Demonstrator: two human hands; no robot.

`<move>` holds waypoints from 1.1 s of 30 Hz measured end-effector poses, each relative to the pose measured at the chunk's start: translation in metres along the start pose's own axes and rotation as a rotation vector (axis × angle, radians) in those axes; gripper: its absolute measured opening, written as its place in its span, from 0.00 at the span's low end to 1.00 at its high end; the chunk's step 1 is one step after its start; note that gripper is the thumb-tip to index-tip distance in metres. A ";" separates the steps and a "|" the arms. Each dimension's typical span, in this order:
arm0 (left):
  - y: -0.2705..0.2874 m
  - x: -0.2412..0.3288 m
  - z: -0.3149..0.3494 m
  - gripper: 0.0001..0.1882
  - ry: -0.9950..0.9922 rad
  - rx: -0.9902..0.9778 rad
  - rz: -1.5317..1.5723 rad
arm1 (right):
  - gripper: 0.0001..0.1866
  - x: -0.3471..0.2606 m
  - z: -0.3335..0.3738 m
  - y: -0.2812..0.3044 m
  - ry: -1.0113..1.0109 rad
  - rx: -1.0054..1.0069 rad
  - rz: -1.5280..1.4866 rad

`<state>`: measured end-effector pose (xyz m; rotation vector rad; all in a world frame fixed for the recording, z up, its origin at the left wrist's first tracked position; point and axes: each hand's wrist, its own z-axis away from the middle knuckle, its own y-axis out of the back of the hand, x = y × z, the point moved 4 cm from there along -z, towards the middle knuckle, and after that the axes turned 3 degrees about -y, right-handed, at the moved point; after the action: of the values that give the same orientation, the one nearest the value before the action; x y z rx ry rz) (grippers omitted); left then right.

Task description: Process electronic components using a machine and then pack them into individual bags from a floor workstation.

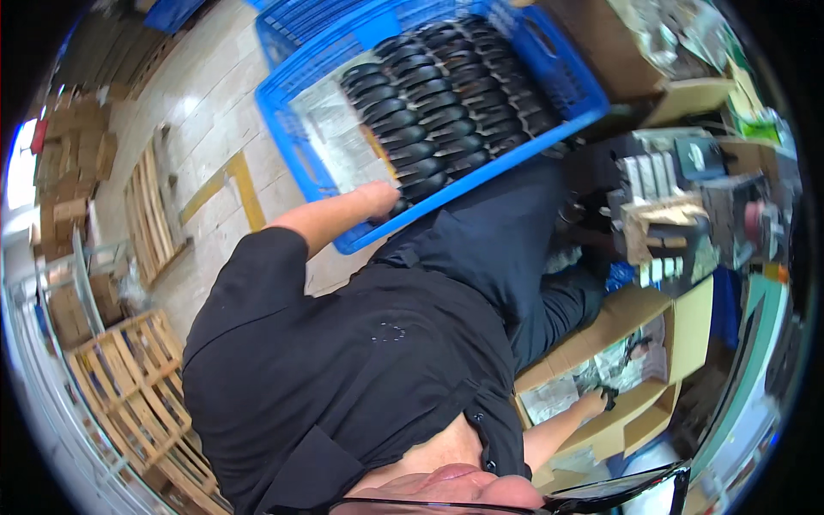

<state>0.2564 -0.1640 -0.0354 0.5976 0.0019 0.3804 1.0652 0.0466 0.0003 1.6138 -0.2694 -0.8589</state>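
I see black parts [402,120] mostly filling the crate [481,174], paper [330,129] bare at one side. The right hand [589,403] grips a black piece [608,397] in the carton [693,330]; the left hand's [378,200] grip, in the crate, I can't tell

Two Grips, Only Partly Seen

From where I stand, the left hand [376,199] hides its own fingertips, so I cannot tell whether it grips the black curved part [399,207] beside it. At the right hand [590,403], the dark thing [609,397] touching the fingertips is too small to name. Just beyond that hand, dark pieces [639,346] look blurred. Well beyond the left hand, the farther blue crate [285,36] is cut off above.
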 end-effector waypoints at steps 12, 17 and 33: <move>0.188 0.081 0.068 0.12 -0.188 1.001 0.359 | 0.14 -0.169 0.086 0.092 0.020 -0.339 -1.168; 0.223 0.222 0.134 0.27 -0.810 0.975 0.596 | 0.18 -0.266 0.184 0.102 0.268 -0.932 -1.035; 0.234 0.331 0.146 0.14 -1.216 0.660 0.384 | 0.35 -0.333 0.255 0.088 0.226 -0.838 -1.377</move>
<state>0.4992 0.0494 0.2501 1.4177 -1.2059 0.3306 0.6904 0.0361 0.2074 0.8914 1.3510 -1.4740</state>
